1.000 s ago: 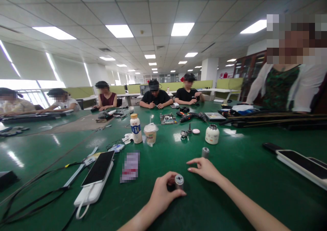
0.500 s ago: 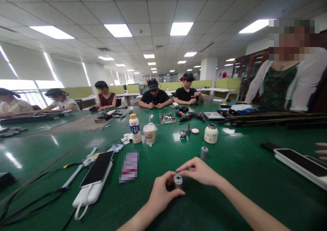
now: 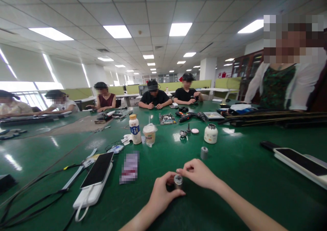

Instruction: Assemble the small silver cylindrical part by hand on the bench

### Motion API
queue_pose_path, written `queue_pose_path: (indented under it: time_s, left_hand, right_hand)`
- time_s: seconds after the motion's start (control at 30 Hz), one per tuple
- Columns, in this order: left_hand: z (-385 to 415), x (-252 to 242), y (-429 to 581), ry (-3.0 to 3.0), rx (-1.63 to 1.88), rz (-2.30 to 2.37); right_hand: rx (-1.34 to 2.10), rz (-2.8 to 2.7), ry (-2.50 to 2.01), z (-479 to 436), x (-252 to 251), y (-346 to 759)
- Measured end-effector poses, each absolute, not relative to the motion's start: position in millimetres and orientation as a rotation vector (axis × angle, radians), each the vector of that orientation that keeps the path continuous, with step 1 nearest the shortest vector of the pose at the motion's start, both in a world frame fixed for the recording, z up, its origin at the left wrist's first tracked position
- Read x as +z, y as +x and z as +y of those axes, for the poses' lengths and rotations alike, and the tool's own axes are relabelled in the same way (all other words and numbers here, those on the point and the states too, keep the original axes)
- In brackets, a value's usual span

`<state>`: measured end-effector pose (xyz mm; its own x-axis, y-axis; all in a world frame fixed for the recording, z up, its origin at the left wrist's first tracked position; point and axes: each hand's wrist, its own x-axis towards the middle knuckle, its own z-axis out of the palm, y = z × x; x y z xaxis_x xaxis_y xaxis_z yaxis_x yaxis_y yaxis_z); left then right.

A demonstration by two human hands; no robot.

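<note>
A small silver metal cylinder [image 3: 178, 182] stands upright on the green table, a dark hole or small part showing in its top. Around its side curl the thumb and fingers of my left hand [image 3: 163, 190], closed on it. My right hand [image 3: 199, 173] is just above and to the right of the cylinder's top, its thumb and index finger pinched together. Whatever those fingertips hold, if anything, is too small to make out. A second metal cylinder [image 3: 204, 153] of similar look stands upright beyond my right hand, apart from it.
To the left lie a phone [image 3: 97, 169] on a white power bank [image 3: 89, 195], cables and a purple packet [image 3: 129, 167]. Farther back stand a bottle [image 3: 135, 128], a drink cup [image 3: 149, 134] and a white jar [image 3: 211, 134]. Another phone [image 3: 301, 161] lies right. Several people sit opposite; one person stands right.
My right fingers have curled in more tightly over the cylinder's top. The left hand stays in place. Another person's hand at the right edge has left the view.
</note>
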<state>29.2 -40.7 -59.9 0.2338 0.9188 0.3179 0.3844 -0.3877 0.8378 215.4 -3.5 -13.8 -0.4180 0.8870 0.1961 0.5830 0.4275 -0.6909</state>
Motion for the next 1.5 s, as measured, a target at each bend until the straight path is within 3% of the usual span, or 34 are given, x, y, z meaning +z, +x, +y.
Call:
queue_pose_path:
  time_s: [0.37, 0.7, 0.97, 1.33, 1.5]
  left_hand:
    - [-42, -59, 30, 1.855, 1.107, 1.167]
    - [-41, -62, 29, 1.852, 1.107, 1.185]
    - [-41, -61, 30, 1.836, 1.106, 1.187]
    - [-41, -60, 30, 1.846, 1.097, 1.202]
    - [-41, -61, 29, 1.854, 1.103, 1.191]
  right_hand:
    - [0.917, -2.197, -1.153, -4, -18, 217]
    - [0.606, -2.030, -1.274, 20, -17, 235]
    - [0.433, -2.056, -1.523, 43, -52, 265]
    - [0.531, -2.095, -1.442, 45, -51, 262]
    - [0.840, -2.148, -1.193, 26, -29, 240]
